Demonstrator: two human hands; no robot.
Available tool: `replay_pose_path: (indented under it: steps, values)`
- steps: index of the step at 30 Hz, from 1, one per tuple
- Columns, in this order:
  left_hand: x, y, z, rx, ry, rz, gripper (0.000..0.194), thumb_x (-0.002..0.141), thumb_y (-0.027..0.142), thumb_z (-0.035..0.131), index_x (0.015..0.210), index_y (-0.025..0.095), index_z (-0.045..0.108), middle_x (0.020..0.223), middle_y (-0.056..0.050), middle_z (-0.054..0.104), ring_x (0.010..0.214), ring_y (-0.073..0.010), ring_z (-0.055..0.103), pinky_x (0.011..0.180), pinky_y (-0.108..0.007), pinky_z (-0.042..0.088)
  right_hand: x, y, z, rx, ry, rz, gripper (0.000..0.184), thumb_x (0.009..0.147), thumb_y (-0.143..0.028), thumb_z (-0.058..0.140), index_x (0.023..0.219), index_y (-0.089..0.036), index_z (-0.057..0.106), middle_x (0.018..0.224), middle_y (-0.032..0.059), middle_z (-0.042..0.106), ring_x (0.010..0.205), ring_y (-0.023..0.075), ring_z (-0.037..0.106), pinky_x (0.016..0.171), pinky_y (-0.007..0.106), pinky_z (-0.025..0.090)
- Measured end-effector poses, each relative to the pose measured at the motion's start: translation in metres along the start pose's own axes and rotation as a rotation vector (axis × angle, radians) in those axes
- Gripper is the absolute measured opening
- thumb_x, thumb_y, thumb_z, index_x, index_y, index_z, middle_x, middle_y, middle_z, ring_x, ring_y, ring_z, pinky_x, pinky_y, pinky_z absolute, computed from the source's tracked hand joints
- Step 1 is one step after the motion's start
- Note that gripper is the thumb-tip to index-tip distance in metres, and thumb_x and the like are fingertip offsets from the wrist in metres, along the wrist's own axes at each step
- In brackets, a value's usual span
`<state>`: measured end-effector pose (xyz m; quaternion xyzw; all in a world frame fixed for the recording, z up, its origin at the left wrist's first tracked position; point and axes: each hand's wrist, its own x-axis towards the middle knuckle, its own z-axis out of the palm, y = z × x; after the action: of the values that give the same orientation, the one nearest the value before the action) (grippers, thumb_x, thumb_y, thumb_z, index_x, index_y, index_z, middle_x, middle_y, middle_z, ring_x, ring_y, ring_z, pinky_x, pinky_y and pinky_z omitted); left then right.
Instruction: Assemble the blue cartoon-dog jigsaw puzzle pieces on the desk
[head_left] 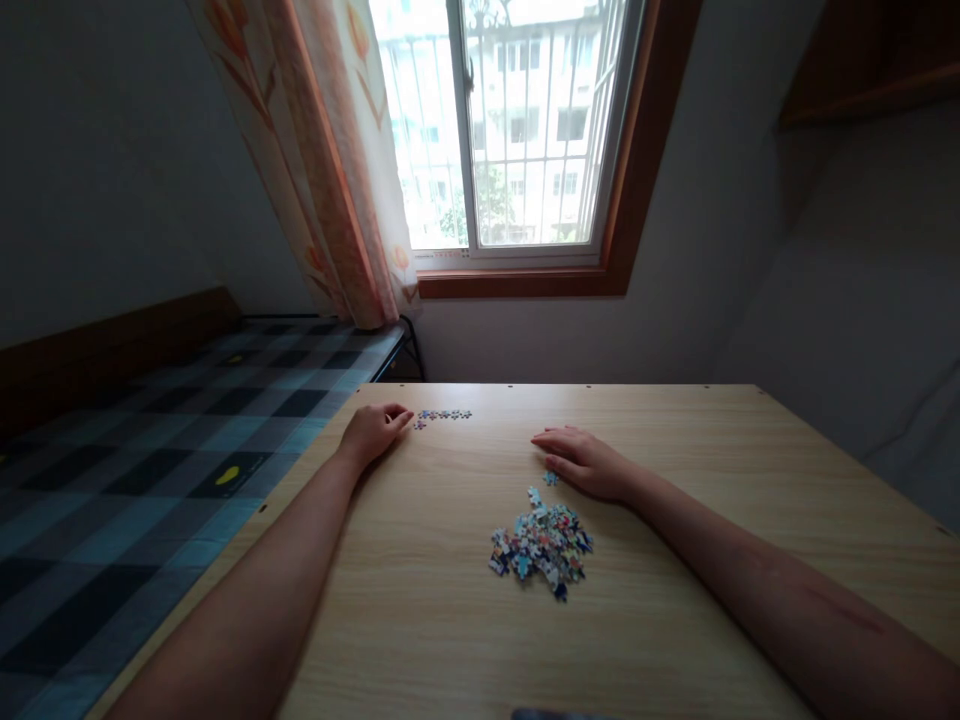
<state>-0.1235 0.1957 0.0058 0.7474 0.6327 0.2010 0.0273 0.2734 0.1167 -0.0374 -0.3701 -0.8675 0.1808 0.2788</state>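
My left hand (373, 432) rests at the table's far left, its thumb and fingertips pinched together. Whether a small piece sits between them is hidden. Just right of those fingertips lies a short row of joined jigsaw puzzle pieces (445, 414), with another puzzle piece (419, 425) below its left end. My right hand (585, 462) lies palm down on the table, fingers stretched toward the left. A loose light-blue puzzle piece (551, 479) is beside its thumb. Nearer to me is a heap of mixed puzzle pieces (544, 545), with a pale piece (534, 496) at its far edge.
The pieces lie on a light wooden table (420, 620). A bed with a checked cover (187, 470) stands along the left side. Beyond the table are a barred window (532, 150) and a floral curtain (330, 170). A dark object (559, 714) shows at the near edge.
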Motion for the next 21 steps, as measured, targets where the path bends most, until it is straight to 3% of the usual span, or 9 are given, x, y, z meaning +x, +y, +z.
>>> replay_pose_path:
  steps: [4, 6, 9, 11, 14, 17, 21]
  values:
    - [-0.005, 0.032, -0.008, 0.065, 0.084, 0.188, 0.041, 0.090, 0.052, 0.050, 0.071, 0.019, 0.068, 0.075, -0.006, 0.069, 0.071, -0.0185, 0.059, 0.068, -0.028, 0.039, 0.000, -0.003, -0.002, 0.001, -0.001, -0.006, 0.039, 0.099, -0.038, 0.051, 0.133, -0.024, 0.061, 0.133, 0.0104, 0.065, 0.130, 0.0299, 0.054, 0.109, 0.052, 0.041]
    - [-0.009, 0.057, -0.012, 0.077, -0.004, 0.312, 0.046, 0.090, 0.052, 0.051, 0.061, 0.019, 0.061, 0.064, -0.004, 0.063, 0.061, -0.0154, 0.052, 0.062, -0.028, 0.035, -0.001, -0.004, -0.003, 0.001, -0.001, -0.007, 0.039, 0.097, -0.038, 0.054, 0.133, -0.024, 0.061, 0.133, 0.0106, 0.065, 0.129, 0.0300, 0.055, 0.109, 0.052, 0.041]
    - [-0.022, 0.099, -0.013, 0.079, -0.226, 0.514, 0.044, 0.089, 0.048, 0.058, 0.056, 0.019, 0.059, 0.058, -0.002, 0.059, 0.057, -0.0137, 0.048, 0.059, -0.027, 0.032, -0.001, -0.006, -0.004, -0.009, 0.002, -0.012, 0.042, 0.094, -0.039, 0.058, 0.135, -0.025, 0.060, 0.134, 0.0105, 0.065, 0.130, 0.0307, 0.054, 0.110, 0.053, 0.040]
    - [-0.034, 0.124, -0.011, 0.047, -0.307, 0.617, 0.033, 0.086, 0.043, 0.064, 0.065, 0.019, 0.065, 0.065, -0.002, 0.064, 0.062, -0.0139, 0.053, 0.060, -0.026, 0.034, -0.001, -0.006, -0.004, -0.018, 0.002, -0.014, 0.044, 0.093, -0.038, 0.060, 0.135, -0.025, 0.060, 0.134, 0.0106, 0.065, 0.130, 0.0312, 0.053, 0.110, 0.053, 0.039]
    - [-0.051, 0.151, -0.003, -0.029, -0.383, 0.732, 0.014, 0.088, 0.033, 0.064, 0.093, 0.025, 0.075, 0.083, -0.001, 0.070, 0.066, -0.0125, 0.058, 0.062, -0.025, 0.037, 0.000, -0.006, -0.004, -0.028, -0.002, -0.011, 0.042, 0.095, -0.035, 0.057, 0.135, -0.024, 0.060, 0.133, 0.0111, 0.065, 0.129, 0.0309, 0.054, 0.109, 0.053, 0.040]
    - [-0.063, 0.163, 0.007, -0.044, -0.406, 0.793, 0.027, 0.090, 0.026, 0.062, 0.114, 0.033, 0.072, 0.096, -0.001, 0.071, 0.072, -0.0132, 0.063, 0.067, -0.025, 0.043, 0.000, -0.006, -0.003, -0.031, 0.001, -0.014, 0.039, 0.097, -0.035, 0.054, 0.134, -0.022, 0.061, 0.131, 0.0123, 0.066, 0.127, 0.0306, 0.056, 0.108, 0.053, 0.041]
    - [-0.069, 0.163, 0.016, -0.020, -0.418, 0.815, 0.027, 0.091, 0.024, 0.059, 0.111, 0.034, 0.074, 0.098, -0.001, 0.071, 0.075, -0.0146, 0.065, 0.068, -0.026, 0.046, 0.001, -0.005, -0.002, -0.013, 0.016, -0.019, 0.038, 0.097, -0.036, 0.054, 0.132, -0.023, 0.062, 0.130, 0.0123, 0.066, 0.125, 0.0303, 0.057, 0.107, 0.053, 0.042]
